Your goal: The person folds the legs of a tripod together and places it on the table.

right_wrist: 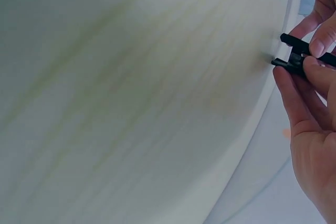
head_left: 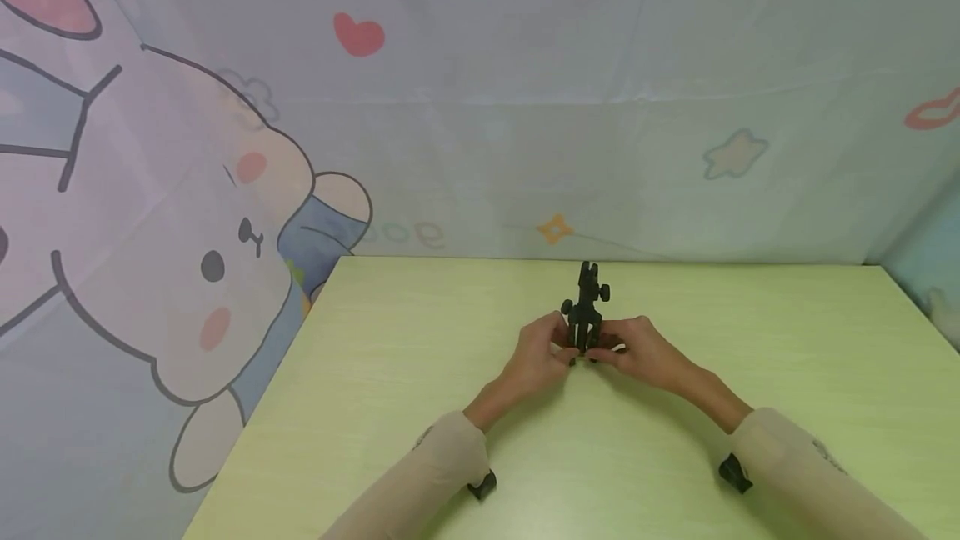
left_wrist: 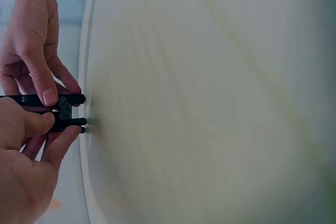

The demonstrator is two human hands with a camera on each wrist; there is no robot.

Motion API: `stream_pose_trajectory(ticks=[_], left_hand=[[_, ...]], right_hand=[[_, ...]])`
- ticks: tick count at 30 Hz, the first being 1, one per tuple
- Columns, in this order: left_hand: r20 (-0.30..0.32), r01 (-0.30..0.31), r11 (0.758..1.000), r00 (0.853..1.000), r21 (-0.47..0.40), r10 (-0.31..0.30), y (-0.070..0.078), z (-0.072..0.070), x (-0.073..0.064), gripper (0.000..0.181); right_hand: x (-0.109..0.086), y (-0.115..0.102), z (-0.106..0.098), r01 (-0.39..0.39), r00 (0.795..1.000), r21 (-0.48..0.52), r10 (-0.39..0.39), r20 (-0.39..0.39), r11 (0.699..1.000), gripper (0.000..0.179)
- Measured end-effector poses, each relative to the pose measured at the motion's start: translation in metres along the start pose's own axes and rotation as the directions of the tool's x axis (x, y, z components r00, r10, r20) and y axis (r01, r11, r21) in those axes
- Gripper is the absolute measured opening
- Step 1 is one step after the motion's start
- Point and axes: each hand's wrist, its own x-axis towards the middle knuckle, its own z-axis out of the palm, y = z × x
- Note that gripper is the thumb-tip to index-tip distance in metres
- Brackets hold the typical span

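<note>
A small black stand [head_left: 588, 290] with legs and side knobs stands upright near the back middle of the table in the head view. My left hand [head_left: 536, 357] pinches its lower part from the left, thumb in front. From the right side, my right hand [head_left: 651, 354] grips the leg opposite, also with thumb and fingers. In the left wrist view, black leg ends [left_wrist: 76, 99] stick out past the fingertips, close to the table surface. The right wrist view shows both thumbs on the black legs [right_wrist: 295, 66]; the upper part lies outside that frame.
The pale yellow-green table [head_left: 360, 407] reaches back to a hanging cloth [head_left: 495, 148] printed with hearts and stars. A large printed rabbit [head_left: 172, 298] covers the cloth at left. Below the sleeves, black wrist pieces [head_left: 735, 473] show near the table.
</note>
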Motion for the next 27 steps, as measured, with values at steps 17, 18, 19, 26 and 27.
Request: stream_pose_trajectory(ticks=[17,18,19,26,27], left_hand=[[0.074,0.078,0.993,0.995,-0.089,-0.071,0.007,-0.009,-0.001,0.019],[0.095,0.087,0.991,0.992,-0.106,-0.077,0.009,-0.012,-0.001,0.022],[0.114,0.096,0.987,0.990,-0.127,-0.082,0.010,-0.016,-0.001,0.025],[0.146,0.075,0.987,0.988,-0.144,-0.054,0.031,-0.055,0.011,0.054],[0.134,0.063,0.988,0.990,-0.138,-0.045,0.036,-0.060,0.014,0.054]], right_hand=[[-0.004,0.001,0.004,-0.006,0.998,-0.022,0.004,-0.068,1.000,0.009],[-0.004,0.001,0.004,-0.011,0.998,-0.016,0.010,-0.067,1.000,0.009],[-0.004,0.001,0.004,-0.018,0.998,-0.012,0.017,-0.064,1.000,0.009],[-0.005,0.001,0.000,-0.066,0.998,0.011,0.066,-0.019,0.998,0.010],[-0.005,0.002,-0.001,-0.059,0.998,0.017,0.060,-0.013,0.998,0.010]])
